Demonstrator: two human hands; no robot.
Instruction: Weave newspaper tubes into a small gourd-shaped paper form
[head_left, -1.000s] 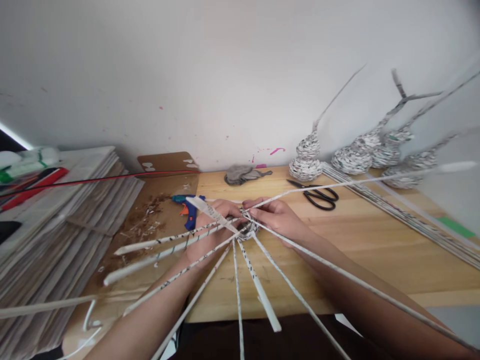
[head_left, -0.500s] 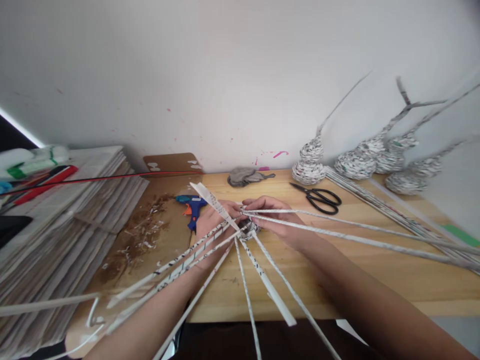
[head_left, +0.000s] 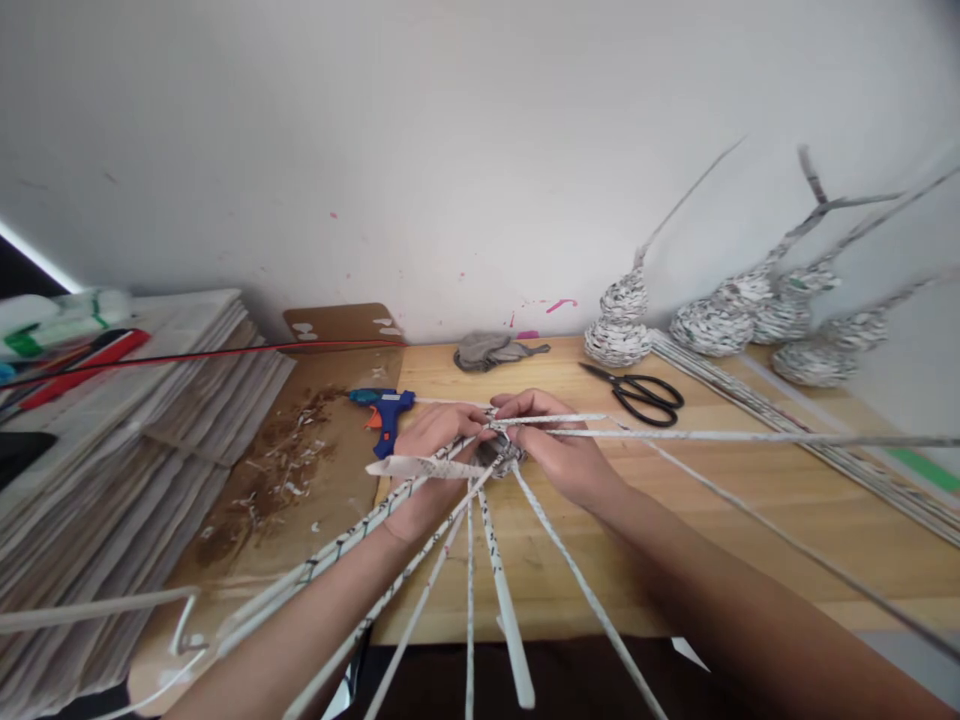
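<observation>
Both my hands meet over a small woven hub (head_left: 501, 456) of rolled newspaper tubes at the middle of the wooden table (head_left: 720, 500). My left hand (head_left: 431, 455) pinches the hub's left side, fingers closed on the tubes. My right hand (head_left: 555, 445) grips the right side and holds a long paper tube (head_left: 750, 437) that runs out to the right. Several spokes (head_left: 495, 560) fan out from the hub toward me and to the lower left.
A blue glue gun (head_left: 382, 408) lies just left of my hands. Black scissors (head_left: 641, 393) and a grey cloth (head_left: 491, 350) lie behind them. Woven paper cones (head_left: 619, 320) and a bundle of tubes (head_left: 825, 440) stand at the right. Stacked newspapers (head_left: 112, 450) fill the left.
The long tube in my right hand has swung from pointing up-right to lying level toward the right. The flat tube end by my left hand has dropped from upright to sideways.
</observation>
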